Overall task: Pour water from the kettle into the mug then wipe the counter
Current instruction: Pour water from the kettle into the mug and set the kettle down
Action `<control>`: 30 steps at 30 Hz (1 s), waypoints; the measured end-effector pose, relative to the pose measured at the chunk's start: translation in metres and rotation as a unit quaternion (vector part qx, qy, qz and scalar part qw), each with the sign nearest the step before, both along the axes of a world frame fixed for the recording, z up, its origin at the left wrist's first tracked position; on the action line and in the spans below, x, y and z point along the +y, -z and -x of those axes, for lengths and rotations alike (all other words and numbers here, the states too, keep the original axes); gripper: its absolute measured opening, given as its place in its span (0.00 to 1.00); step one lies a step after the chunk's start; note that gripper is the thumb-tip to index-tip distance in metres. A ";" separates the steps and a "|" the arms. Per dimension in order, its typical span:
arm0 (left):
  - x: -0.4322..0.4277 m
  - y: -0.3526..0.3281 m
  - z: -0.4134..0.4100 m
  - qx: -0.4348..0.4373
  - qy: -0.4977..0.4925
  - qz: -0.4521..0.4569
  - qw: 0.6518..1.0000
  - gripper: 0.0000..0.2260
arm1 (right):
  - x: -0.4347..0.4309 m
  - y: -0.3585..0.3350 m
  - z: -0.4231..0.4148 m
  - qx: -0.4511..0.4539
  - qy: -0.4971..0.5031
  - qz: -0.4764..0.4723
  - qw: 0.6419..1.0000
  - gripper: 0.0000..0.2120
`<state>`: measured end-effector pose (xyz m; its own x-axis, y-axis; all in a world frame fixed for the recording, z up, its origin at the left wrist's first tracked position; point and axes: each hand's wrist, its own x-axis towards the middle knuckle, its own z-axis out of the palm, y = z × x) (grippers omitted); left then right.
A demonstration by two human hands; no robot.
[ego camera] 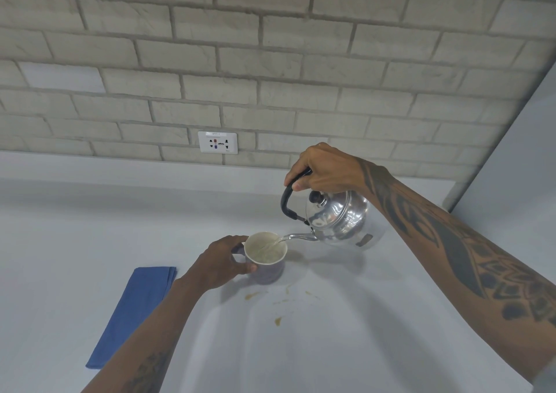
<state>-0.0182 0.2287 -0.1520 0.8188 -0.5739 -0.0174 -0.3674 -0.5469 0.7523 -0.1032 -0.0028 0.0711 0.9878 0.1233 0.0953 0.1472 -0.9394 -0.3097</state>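
Observation:
A shiny steel kettle [343, 216] with a black handle hangs tilted to the left above the white counter [331, 347], gripped at the handle by my right hand [323, 167]. Its spout reaches over the rim of a purple mug [266, 256] with a pale inside, and a thin stream of water runs into it. My left hand [224, 262] is wrapped around the mug's left side and handle, holding it on the counter. A folded blue cloth [132, 314] lies flat to the left of the mug.
Several small brown stains [278, 320] dot the counter in front of the mug. A brick wall with a white power socket [217, 142] stands behind. A plain white panel [517, 152] closes off the right side.

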 end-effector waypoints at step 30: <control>-0.001 -0.008 0.005 -0.018 0.004 -0.004 1.000 0.23 | -0.031 0.001 -0.007 0.002 -0.005 -0.055 0.998 0.08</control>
